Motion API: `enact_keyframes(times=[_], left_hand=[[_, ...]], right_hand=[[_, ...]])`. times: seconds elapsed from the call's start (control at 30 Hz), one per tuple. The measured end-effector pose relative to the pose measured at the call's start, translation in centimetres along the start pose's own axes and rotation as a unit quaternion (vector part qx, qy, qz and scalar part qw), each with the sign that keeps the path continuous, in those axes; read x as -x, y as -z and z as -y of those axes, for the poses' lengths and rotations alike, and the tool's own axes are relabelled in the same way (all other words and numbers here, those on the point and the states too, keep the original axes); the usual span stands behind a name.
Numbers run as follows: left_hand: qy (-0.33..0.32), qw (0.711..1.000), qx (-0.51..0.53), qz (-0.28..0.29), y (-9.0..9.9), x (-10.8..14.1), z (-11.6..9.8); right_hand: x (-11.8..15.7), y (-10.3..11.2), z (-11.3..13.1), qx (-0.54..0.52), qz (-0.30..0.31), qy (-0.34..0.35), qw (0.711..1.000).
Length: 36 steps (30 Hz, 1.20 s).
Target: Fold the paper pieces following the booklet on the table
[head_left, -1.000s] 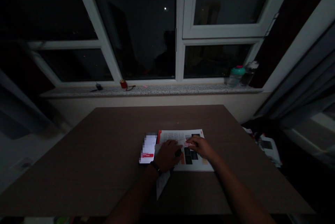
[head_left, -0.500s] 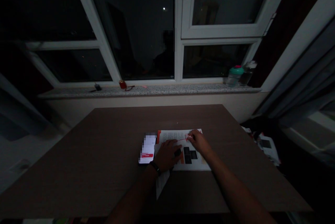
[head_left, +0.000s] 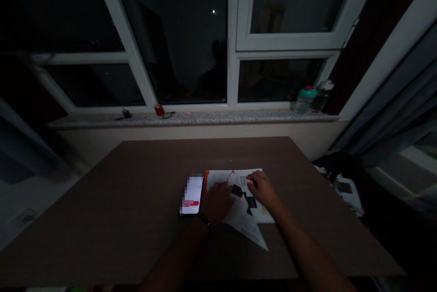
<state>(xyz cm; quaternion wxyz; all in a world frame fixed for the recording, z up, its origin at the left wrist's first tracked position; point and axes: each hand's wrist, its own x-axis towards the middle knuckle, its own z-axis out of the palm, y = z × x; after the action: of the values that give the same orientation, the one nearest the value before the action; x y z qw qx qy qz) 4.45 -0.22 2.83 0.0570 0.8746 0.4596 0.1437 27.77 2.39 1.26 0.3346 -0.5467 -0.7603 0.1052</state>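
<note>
A printed booklet (head_left: pixel 218 176) with an orange-red left edge lies on the brown table (head_left: pixel 146 178). My left hand (head_left: pixel 218 203) rests on its left part, fingers spread. A loose or folded page (head_left: pixel 246 228) slants out from under that hand, its pointed corner past the booklet's lower edge. My right hand (head_left: pixel 261 187) is at the upper right of the booklet, its fingers pinched together; what they hold, if anything, is too small and dark to tell. Left of the booklet lies a phone (head_left: pixel 193 194) with a lit screen.
Behind the table, a granite windowsill (head_left: pixel 211 117) holds a red jar (head_left: pixel 159 109), glasses (head_left: pixel 168 114), a small dark object (head_left: pixel 126 113) and a bottle with a teal lid (head_left: pixel 306 100). Papers (head_left: pixel 348 192) lie beyond the table's right edge.
The slanting page has swung from beneath my left wrist to the right, its corner now between my forearms. My left hand's fingers have shifted slightly; my right hand has moved slightly right.
</note>
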Motion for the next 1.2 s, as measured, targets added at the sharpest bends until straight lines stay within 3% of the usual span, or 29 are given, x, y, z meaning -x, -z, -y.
enact_keyframes(times=[0.07,0.17,0.33,0.6,0.73,0.83,1.03,1.2], left_hand=[[0.008,1.0,-0.012,-0.002,-0.2,-0.1,-0.1],[0.01,1.0,-0.021,-0.009,-0.4,-0.1,-0.2],[-0.004,1.0,0.001,-0.008,-0.3,0.0,0.5],[-0.033,0.999,0.033,0.013,-0.4,-0.2,1.1],[-0.037,0.998,0.039,0.012,-0.6,-0.1,1.0],[-0.042,0.998,0.041,0.006,-0.6,-0.1,0.9],[-0.036,0.998,0.045,0.008,0.0,0.0,0.4],[-0.018,0.999,0.05,0.002,-0.1,-0.1,0.0]], right_hand=[[0.1,0.2,0.9,0.002,0.018,0.018,1.0],[0.3,0.3,2.1,-0.001,0.098,0.087,0.991],[0.2,0.0,1.9,0.022,0.151,0.104,0.983],[0.2,0.3,1.7,0.037,0.095,0.089,0.991],[-0.1,-0.2,1.5,0.079,0.025,0.004,0.997],[-0.4,-0.5,0.8,0.102,0.017,-0.031,0.994],[-0.3,-0.1,1.2,0.022,-0.015,0.0,1.0],[0.3,-0.3,2.5,-0.073,0.041,0.046,0.995]])
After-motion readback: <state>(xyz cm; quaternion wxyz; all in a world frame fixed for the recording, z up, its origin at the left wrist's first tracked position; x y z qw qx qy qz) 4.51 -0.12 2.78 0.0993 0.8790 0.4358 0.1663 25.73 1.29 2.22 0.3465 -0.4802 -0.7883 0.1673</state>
